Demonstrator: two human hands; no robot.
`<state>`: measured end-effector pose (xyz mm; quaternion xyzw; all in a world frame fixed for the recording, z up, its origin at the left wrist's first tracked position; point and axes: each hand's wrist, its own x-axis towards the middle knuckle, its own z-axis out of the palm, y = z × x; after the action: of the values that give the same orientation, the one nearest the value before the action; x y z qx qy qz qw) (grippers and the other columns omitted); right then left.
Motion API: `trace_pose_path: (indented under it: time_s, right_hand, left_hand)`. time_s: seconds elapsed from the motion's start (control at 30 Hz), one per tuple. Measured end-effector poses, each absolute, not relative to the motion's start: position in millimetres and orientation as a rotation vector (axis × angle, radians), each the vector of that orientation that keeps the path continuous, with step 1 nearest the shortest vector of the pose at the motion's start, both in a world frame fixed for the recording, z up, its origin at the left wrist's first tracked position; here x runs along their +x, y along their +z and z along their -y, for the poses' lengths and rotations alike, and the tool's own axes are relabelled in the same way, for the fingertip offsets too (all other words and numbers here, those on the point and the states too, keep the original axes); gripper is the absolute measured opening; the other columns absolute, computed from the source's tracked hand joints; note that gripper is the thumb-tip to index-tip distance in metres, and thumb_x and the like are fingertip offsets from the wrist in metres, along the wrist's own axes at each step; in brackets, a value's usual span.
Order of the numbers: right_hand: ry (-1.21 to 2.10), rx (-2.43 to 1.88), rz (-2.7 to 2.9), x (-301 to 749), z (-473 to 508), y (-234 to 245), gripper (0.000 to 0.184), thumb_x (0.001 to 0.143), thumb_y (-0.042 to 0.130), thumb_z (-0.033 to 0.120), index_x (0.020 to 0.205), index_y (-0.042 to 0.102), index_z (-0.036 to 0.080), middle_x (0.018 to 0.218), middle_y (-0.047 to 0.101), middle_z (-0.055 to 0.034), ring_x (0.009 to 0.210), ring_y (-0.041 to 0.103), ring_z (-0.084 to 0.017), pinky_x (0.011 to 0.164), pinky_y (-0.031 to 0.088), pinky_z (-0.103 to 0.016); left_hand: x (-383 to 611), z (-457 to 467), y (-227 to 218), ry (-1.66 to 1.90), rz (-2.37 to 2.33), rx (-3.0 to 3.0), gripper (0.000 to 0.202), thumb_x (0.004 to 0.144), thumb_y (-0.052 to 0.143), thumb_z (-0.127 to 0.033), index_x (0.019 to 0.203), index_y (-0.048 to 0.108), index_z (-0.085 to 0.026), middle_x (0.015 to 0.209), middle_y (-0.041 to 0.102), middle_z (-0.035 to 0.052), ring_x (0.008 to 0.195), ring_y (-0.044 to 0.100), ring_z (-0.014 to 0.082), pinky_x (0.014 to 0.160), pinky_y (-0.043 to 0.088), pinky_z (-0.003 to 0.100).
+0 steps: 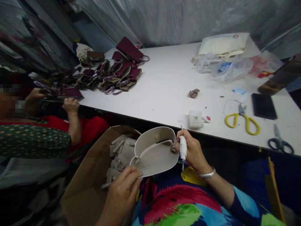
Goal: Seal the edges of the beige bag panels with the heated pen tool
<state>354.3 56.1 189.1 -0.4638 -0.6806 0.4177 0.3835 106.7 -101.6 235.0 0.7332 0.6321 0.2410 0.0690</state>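
A pale grey, half-round leather bag piece (154, 153) is held over my lap, below the table's near edge. My left hand (122, 193) pinches its lower left rim with closed fingers. My right hand (190, 149) is wrapped round a small white pen-like tool (182, 147), which stands upright against the piece's right edge near a metal ring.
A cardboard box (94, 166) of grey pieces stands at my left knee. On the white table (164, 81) lie maroon bags (117, 72), yellow scissors (243, 119), dark scissors (279, 142), a phone (263, 106) and plastic bags (232, 67). A co-worker's hand (70, 105) is at left.
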Motion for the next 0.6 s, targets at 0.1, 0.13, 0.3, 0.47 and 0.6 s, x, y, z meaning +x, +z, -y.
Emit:
trace_pose_path:
  time_s: [0.1,0.13,0.3,0.47,0.6]
  right_hand:
    - [1.122,-1.204,1.778,360.7,-54.7,187.9,0.015,0.084,0.060,0.023,0.098,0.055,0.023,0.077,0.058,0.0038,0.063,0.051,-0.015,0.060,0.038,-0.024]
    - [1.133,-1.219,1.779,363.3,-54.0,188.2,0.015,0.085,0.060,0.024,0.099,0.055,0.023,0.077,0.057,0.0038,0.063,0.051,-0.015,0.060,0.038,-0.024]
    - [1.154,-1.280,1.739,375.2,-48.2,191.9,0.014,0.093,0.064,0.031,0.100,0.055,0.023,0.079,0.058,0.0027,0.066,0.051,-0.015,0.060,0.039,-0.024]
    - [1.242,-1.259,1.670,376.8,-45.1,189.1,0.018,0.095,0.070,0.033,0.102,0.056,0.023,0.088,0.063,0.0011,0.075,0.058,-0.016,0.069,0.045,-0.025]
    - [1.281,-1.243,1.631,374.3,-44.3,185.7,0.024,0.091,0.076,0.034,0.101,0.057,0.023,0.091,0.064,0.0009,0.078,0.059,-0.017,0.072,0.046,-0.026]
  left_hand:
    - [106.6,89.3,232.5,0.775,-1.974,2.229,0.021,0.102,0.055,-0.024,0.092,0.073,-0.021,0.095,0.075,0.0045,0.083,0.075,0.0183,0.073,0.060,0.026]
    - [107.9,86.1,230.4,0.783,-1.971,2.233,0.020,0.103,0.054,-0.024,0.094,0.072,-0.021,0.096,0.075,0.0041,0.084,0.076,0.0180,0.074,0.059,0.026]
    - [118.3,80.6,211.6,0.782,-1.922,2.223,0.018,0.104,0.052,-0.021,0.104,0.070,-0.020,0.106,0.076,0.0053,0.095,0.076,0.0197,0.083,0.061,0.029]
    - [119.6,81.6,193.7,0.776,-1.882,2.204,0.022,0.103,0.049,-0.016,0.110,0.069,-0.020,0.109,0.076,0.0071,0.099,0.076,0.0213,0.085,0.062,0.032]
    - [120.9,76.2,188.8,0.827,-1.908,2.111,0.022,0.102,0.046,-0.015,0.110,0.066,-0.020,0.109,0.076,0.0086,0.101,0.075,0.0220,0.086,0.061,0.033]
